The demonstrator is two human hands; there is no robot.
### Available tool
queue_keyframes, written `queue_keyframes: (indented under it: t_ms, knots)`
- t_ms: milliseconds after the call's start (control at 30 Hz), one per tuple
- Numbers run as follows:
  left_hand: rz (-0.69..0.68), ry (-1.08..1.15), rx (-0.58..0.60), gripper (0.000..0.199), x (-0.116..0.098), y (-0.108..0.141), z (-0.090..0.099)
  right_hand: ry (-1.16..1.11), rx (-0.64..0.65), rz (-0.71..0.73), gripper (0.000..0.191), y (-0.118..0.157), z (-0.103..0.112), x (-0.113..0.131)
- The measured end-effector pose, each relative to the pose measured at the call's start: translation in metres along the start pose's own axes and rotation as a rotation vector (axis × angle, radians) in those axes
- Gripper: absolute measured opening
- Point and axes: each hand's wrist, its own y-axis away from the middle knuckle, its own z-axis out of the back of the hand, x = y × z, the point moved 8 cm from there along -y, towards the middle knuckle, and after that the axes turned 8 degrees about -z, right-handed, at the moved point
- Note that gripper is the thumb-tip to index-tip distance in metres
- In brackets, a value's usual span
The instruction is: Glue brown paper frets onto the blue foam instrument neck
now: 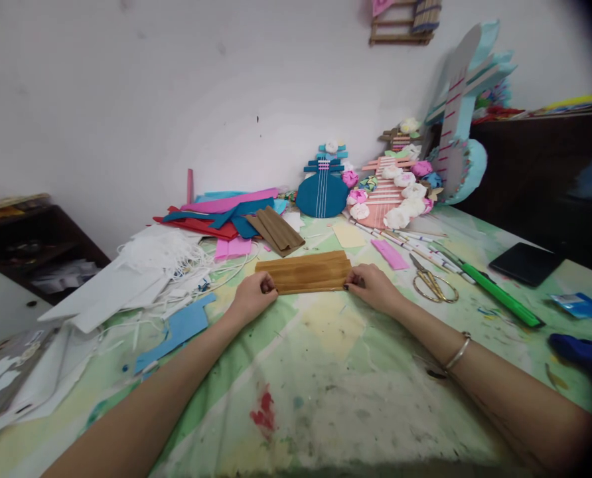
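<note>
A folded strip of golden-brown crepe paper [303, 272] lies across the table in front of me, wider than it is deep. My left hand [254, 294] pinches its near left corner, with the fingertips curled in. At the near right corner, my right hand [371, 287] holds the paper between thumb and fingers. Just behind the strip rests a darker brown pleated piece of crepe paper [277, 231]. A pair of gold-handled scissors [433, 282] lies to the right of my right hand.
Left are white foam sheets [121, 282] and a blue cut piece [179, 332]. Behind lie coloured crepe sheets [226, 211]. Against the wall stand a blue lute-shaped craft [322, 192] and a flowered pink one [383, 202]. A green cutter [500, 293] and black tablet-like slab [525, 263] lie right.
</note>
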Motion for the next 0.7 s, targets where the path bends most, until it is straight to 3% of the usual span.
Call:
queue_keyframes:
  t_ms: [367,700]
  knots:
    - [-0.234,-0.211,0.003,0.013,-0.031,0.012,0.009,0.01,0.016,0.223,0.014,0.007,0.006,0.013]
    - [-0.342,-0.345,0.042,0.018,-0.047,0.012,0.004,0.065,0.035,0.166,0.012,0.006,-0.006,0.013]
